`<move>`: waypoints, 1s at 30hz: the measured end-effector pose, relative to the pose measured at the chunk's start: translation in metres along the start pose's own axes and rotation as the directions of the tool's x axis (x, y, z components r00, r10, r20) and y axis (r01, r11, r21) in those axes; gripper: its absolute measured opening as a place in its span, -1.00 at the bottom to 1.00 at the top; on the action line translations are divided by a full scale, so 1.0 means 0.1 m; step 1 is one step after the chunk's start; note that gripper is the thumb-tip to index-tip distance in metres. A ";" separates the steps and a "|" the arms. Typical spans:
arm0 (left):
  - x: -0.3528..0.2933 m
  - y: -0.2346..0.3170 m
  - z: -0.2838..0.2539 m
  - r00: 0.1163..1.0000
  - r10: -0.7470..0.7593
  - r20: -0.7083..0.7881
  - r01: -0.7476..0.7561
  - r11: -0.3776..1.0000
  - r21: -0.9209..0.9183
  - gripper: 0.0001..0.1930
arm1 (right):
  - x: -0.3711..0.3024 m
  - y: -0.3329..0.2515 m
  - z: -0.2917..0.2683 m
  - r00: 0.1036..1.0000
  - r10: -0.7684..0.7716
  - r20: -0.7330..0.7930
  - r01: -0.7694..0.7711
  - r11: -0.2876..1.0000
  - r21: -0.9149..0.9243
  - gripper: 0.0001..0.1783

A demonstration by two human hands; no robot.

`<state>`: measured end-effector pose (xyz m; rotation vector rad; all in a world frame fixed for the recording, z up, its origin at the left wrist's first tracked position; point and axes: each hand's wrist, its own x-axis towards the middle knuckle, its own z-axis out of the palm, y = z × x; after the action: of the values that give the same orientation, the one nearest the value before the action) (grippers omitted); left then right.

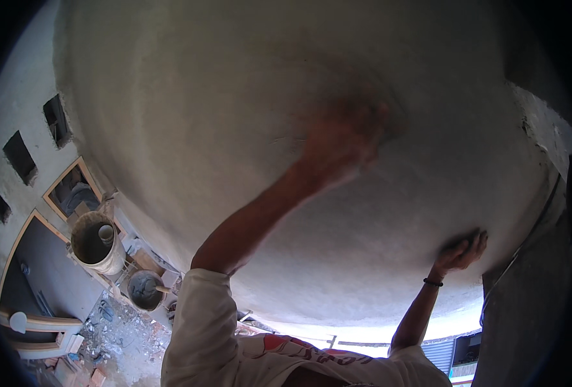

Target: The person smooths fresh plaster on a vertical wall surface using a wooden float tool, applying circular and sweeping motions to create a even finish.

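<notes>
A broad curved surface of grey plaster (189, 116) fills most of the view. My left hand (344, 138) is up against its middle, smeared by motion. A dark blur lies at its fingertips; whether it is a held thing or shadow, I cannot make out. Lower down at the right, my right hand (464, 250) rests on the same plaster, fingers extended and slightly bent. It wears a dark bracelet (433, 282) at the wrist. Dark shadow lies beside the palm, and nothing held shows there. Faint marks in the plaster show near my left wrist.
At the lower left stand a tall bucket (108, 261) with a cup inside and a smaller bucket (145, 290) of grey mix with a handled tool. Rubble (128, 338) covers the floor there. A wood-framed opening (73, 187) is behind. A dark cable (524, 242) runs down the right.
</notes>
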<state>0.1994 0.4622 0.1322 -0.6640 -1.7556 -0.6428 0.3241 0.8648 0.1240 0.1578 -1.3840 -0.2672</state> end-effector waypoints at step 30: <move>-1.21 0.94 0.49 0.981 -0.114 0.160 0.188 0.783 -0.593 -0.27 | -0.03 -0.01 0.02 0.999 -0.033 0.014 0.033 0.999 0.013 -0.58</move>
<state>0.2638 0.5484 0.0124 -1.0174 -1.7138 -1.3396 0.3216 0.8645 0.1210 0.1895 -1.3981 -0.2876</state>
